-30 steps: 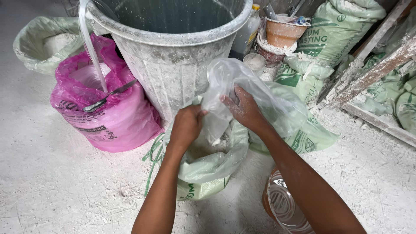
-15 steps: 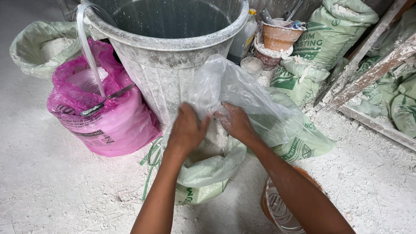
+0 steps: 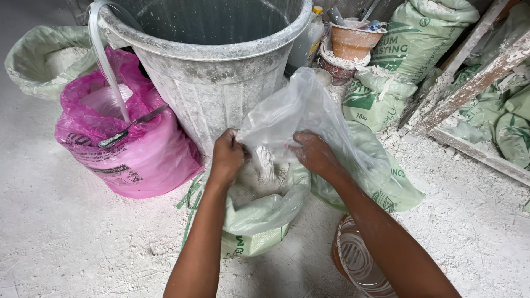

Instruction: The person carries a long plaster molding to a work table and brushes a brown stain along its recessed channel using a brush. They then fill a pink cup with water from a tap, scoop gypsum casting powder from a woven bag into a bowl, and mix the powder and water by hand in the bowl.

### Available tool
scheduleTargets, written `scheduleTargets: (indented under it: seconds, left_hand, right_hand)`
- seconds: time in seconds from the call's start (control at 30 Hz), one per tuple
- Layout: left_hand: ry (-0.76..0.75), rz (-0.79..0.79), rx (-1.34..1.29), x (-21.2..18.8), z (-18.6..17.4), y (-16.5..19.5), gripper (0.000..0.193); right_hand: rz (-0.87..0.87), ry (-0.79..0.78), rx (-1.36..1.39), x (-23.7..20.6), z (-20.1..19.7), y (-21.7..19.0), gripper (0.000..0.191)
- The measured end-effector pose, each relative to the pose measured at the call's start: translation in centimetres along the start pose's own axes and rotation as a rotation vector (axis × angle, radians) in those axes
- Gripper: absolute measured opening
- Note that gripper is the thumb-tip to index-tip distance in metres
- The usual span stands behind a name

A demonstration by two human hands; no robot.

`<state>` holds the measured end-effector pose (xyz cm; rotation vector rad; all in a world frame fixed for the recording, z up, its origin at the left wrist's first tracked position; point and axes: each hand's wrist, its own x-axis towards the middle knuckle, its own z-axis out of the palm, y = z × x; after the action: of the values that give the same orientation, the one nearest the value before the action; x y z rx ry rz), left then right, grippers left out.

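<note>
My left hand (image 3: 227, 157) and my right hand (image 3: 314, 153) both grip a clear plastic bag (image 3: 292, 113), holding it over an open green-and-white sack (image 3: 259, 221) of white powder on the floor. White powder (image 3: 266, 165) spills from the clear bag's lower end between my hands into the sack. The clear bag rises loosely behind my right hand. Both hands are dusted white.
A big powder-coated grey bin (image 3: 212, 66) stands just behind the sack, with a clear hose (image 3: 105, 60) curving from its rim. A pink sack (image 3: 127, 143) with a trowel sits left. Green sacks (image 3: 408, 49), clay pots (image 3: 353, 41) and wooden battens (image 3: 469, 88) crowd the right.
The clear bag has been tipped lower over the sack and powder now falls out. My hands have shifted slightly toward the sack's mouth.
</note>
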<state>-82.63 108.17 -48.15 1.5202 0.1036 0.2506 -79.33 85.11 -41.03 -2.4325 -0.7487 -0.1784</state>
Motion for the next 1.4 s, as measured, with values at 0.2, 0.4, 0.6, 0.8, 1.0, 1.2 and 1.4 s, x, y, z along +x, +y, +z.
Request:
scheduleTargets:
  seconds: [0.2,0.4,0.6,0.8,1.0,1.2,1.4]
  left_hand:
    - [-0.155,-0.196,-0.360,-0.4,0.0,0.1,0.025]
    - [-0.201,-0.035,0.251,-1.5,-0.1,0.7,0.030]
    - [-0.064,0.294,0.391,-1.8,0.6,1.2,0.027]
    - [0.025,0.197,0.349,-2.4,1.1,2.5,0.017]
    - [-0.052,0.091,0.455,-2.4,1.0,2.2,0.031]
    - [-0.138,0.393,0.571,-1.1,0.2,0.2,0.039]
    - [-0.064,0.187,0.273,-1.1,0.2,-0.2,0.031]
  right_hand:
    - [0.049,0.235,0.240,1.5,0.9,0.5,0.038]
    - [0.042,0.207,0.051,2.5,1.3,-0.5,0.049]
    - [-0.017,0.327,-0.268,-1.3,1.6,-3.7,0.083]
    - [-0.151,0.055,-0.105,-0.5,3.7,-3.6,0.056]
    - [0.077,-0.005,0.238,1.4,3.8,-2.0,0.050]
    - [-0.032,0.174,0.092,1.6,4.7,-2.4,0.040]
    - [-0.011,-0.001,0.231,0.4,3.9,-2.8,0.052]
